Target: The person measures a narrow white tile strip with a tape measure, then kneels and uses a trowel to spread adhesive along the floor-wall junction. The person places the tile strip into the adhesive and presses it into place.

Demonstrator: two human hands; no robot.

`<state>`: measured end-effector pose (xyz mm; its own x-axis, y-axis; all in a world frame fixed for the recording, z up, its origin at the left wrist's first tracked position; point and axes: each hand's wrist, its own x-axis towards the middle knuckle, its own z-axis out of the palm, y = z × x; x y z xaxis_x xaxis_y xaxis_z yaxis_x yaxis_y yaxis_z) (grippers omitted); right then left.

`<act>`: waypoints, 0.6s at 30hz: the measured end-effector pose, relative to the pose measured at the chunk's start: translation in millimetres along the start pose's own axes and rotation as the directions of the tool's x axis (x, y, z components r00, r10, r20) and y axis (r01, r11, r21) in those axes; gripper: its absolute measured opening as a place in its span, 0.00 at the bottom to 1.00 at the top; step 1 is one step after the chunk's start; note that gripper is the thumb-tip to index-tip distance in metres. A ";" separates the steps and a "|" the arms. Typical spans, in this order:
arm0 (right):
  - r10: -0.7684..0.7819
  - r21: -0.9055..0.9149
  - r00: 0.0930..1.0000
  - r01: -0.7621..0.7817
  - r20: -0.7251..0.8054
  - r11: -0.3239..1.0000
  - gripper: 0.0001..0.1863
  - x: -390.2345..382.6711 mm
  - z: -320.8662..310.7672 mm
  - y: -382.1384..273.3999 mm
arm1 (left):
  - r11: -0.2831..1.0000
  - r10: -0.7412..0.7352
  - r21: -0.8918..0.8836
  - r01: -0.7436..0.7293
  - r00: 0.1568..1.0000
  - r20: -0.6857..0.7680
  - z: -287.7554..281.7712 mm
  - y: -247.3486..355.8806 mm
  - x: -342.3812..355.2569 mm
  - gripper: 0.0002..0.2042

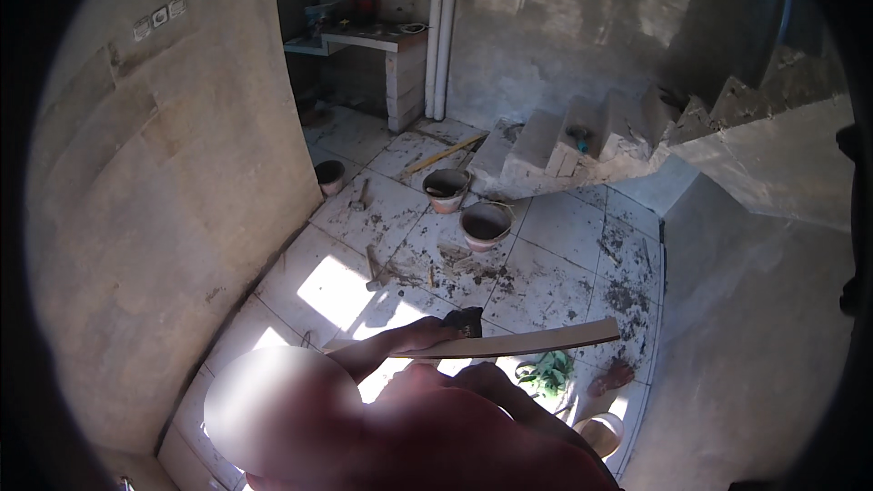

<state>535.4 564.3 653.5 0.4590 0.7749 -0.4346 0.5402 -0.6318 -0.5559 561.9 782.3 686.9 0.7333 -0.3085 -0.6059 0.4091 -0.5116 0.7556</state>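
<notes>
Presently, the wearer's hands being out of view and their grasp undeterminable, the board [514, 344] toward six o'clock, touched by a co-worker's hand [431, 334], is judged stiff, fairly light, best held by both edges.

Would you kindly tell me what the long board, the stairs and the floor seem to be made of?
The long board looks wooden, pale and smooth with a browner edge; solid or panel, I can't tell. The stairs seem bare concrete or cement: grey, matt, rough-edged. The floor is probably ceramic tile, perhaps glazed: white, with joint lines.
</notes>
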 end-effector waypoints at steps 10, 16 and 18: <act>-0.038 0.485 0.972 0.149 -0.231 0.862 0.22 -3.8 23.6 34.8 | 0.939 0.255 0.248 -0.238 0.966 -0.041 3.7 -22.6 6.1 0.27; 0.532 0.962 0.817 0.091 -0.221 0.259 0.20 -14.1 57.5 36.5 | 0.993 -0.043 -0.111 0.038 0.998 -0.036 9.5 -27.2 -16.0 0.24; 0.613 0.970 0.763 0.079 -0.207 0.229 0.20 -19.8 57.9 38.2 | 0.975 -0.066 -0.212 0.063 0.998 -0.007 11.4 -26.5 -24.5 0.17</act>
<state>506.1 526.0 599.8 0.8270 0.1996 -0.5256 -0.5244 -0.0632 -0.8491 526.9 794.4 678.8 0.7082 -0.2685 -0.6530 0.5607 -0.3482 0.7513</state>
